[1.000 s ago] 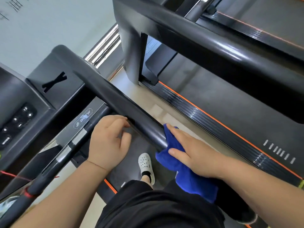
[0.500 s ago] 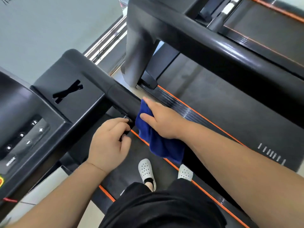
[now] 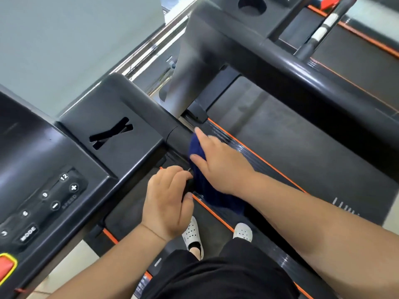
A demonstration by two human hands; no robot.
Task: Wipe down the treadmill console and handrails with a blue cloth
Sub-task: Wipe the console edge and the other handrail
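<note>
My right hand (image 3: 218,162) presses the blue cloth (image 3: 207,190) around the black right handrail (image 3: 178,140), close to where the rail joins the console. Most of the cloth hangs below the rail. My left hand (image 3: 166,203) is curled around a dark bar just under the handrail, beside the cloth; what it grips is mostly hidden by the fingers. The black treadmill console (image 3: 103,134) fills the left, with speed buttons (image 3: 56,195) and a red stop button (image 3: 5,266).
A second treadmill (image 3: 280,67) stands to the right, its thick handrail crossing the upper frame. Black belt decks with orange edge stripes (image 3: 254,156) run below. My feet in white shoes (image 3: 193,234) stand on the near belt. A window is at upper left.
My right hand slid the cloth up along the handrail from its lower part toward the console joint. The left hand kept its grip under the rail. My view shifted toward the console.
</note>
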